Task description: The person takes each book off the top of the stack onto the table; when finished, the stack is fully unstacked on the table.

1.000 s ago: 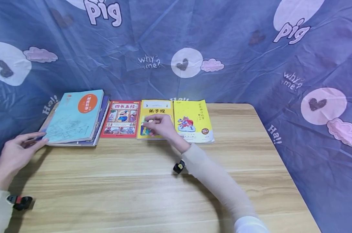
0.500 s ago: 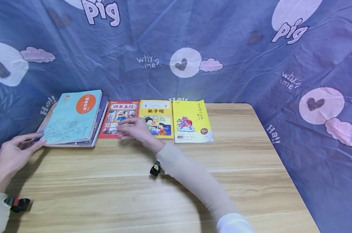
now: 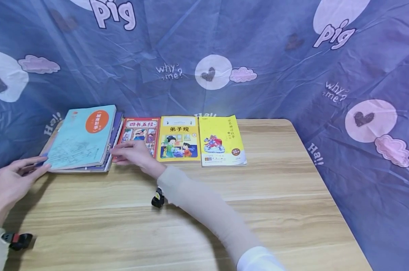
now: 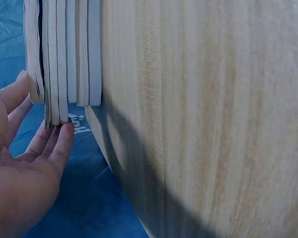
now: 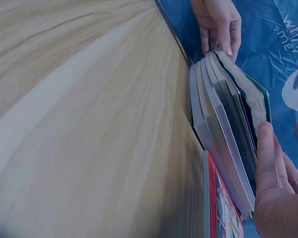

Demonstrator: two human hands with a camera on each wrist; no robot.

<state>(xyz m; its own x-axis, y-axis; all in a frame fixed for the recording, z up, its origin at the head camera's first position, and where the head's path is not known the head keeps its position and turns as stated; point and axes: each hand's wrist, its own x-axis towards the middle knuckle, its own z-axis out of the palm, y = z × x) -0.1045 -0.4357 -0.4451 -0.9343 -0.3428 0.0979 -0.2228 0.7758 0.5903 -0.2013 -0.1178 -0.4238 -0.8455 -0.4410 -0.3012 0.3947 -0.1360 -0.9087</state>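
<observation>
A stack of several books (image 4: 62, 59) stands at the table's left, topped by a light blue paperback (image 3: 79, 141) with an orange oval. At the stack's left front corner is my left hand (image 3: 14, 180); in the left wrist view its thumb touches the top book's edge and the other fingertips meet the edges of books below. My right hand (image 3: 136, 155) reaches over a red picture book (image 3: 141, 125), partly hiding it. Its extended fingertips (image 5: 264, 131) are right at the stack's right side, by the top book's page edges.
Right of the red book, a yellow picture book (image 3: 178, 137) and a brighter yellow book (image 3: 221, 139) lie flat in a row on the wooden table (image 3: 177, 233). Behind the table hangs blue printed cloth (image 3: 275, 56).
My right hand has swept left, from over the yellow picture book across the red book to the stack's right side. My left hand has stayed at the stack's left corner.
</observation>
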